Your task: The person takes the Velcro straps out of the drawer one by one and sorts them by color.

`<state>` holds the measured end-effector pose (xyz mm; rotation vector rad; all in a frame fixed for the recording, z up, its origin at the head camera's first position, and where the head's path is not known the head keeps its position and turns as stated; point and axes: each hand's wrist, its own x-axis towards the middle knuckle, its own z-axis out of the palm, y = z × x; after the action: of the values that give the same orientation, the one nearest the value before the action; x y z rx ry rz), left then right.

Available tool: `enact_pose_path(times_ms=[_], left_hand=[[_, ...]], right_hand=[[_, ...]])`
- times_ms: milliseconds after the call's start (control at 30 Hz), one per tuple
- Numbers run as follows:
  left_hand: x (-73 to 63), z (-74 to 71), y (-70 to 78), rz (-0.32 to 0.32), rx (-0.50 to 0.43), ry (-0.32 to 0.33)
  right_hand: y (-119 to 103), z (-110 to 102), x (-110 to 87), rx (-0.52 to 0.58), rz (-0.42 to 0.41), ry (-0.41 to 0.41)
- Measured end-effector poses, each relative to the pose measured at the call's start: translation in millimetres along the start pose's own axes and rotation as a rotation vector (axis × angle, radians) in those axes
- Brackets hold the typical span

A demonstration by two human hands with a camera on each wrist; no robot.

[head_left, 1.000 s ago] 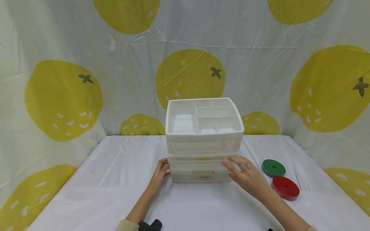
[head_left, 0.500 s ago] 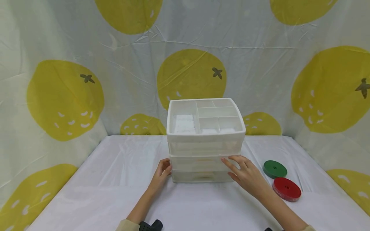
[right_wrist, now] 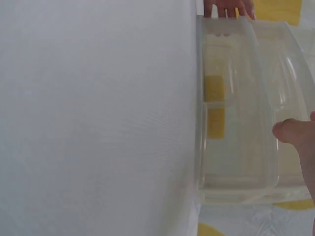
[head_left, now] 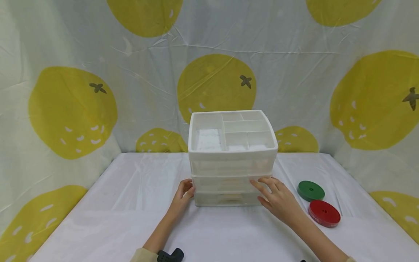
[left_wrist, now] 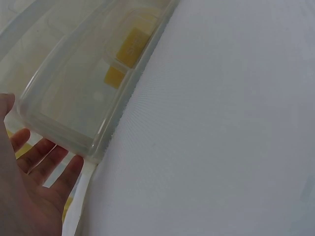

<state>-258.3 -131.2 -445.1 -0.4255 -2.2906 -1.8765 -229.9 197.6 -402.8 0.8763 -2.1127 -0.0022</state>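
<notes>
A white plastic drawer unit with translucent drawers stands upright in the middle of the table. Its middle drawer and bottom drawer sit flush with the front. At the unit's lower left side rests my left hand, fingertips along the side wall. My right hand reaches to the right end of the middle drawer, its fingers loosely extended against the front. The right wrist view shows the right thumb at the drawer's edge. Something yellow shows through the bottom drawer's front in the left wrist view.
The unit's top is an open tray split into several compartments. To its right lie a green roll and a red roll, flat on the white tablecloth. A lemon-print cloth hangs behind and along both sides.
The middle drawer, slightly out a second ago, has slid back flush with the unit's front. Both hands have stayed nearly in place.
</notes>
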Motion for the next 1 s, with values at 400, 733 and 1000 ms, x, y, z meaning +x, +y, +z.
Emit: enact_pose_path(times_ms=[400, 733, 1000], left_hand=[[0.2, 0.6, -3.2, -0.006, -0.015, 0.005], [-1.4, 0.2, 2.6, -0.02, 0.003, -0.004], [-9.6, 0.2, 31.5, -0.028, 0.02, -0.021]], right_hand=[[-10.4, 2.4, 7.4, 0.069, -0.044, 0.129], [-23.1, 9.7, 18.3, 0.099, -0.122, 0.168], [-32.1, 19.1, 22.3, 0.113, -0.168, 0.111]])
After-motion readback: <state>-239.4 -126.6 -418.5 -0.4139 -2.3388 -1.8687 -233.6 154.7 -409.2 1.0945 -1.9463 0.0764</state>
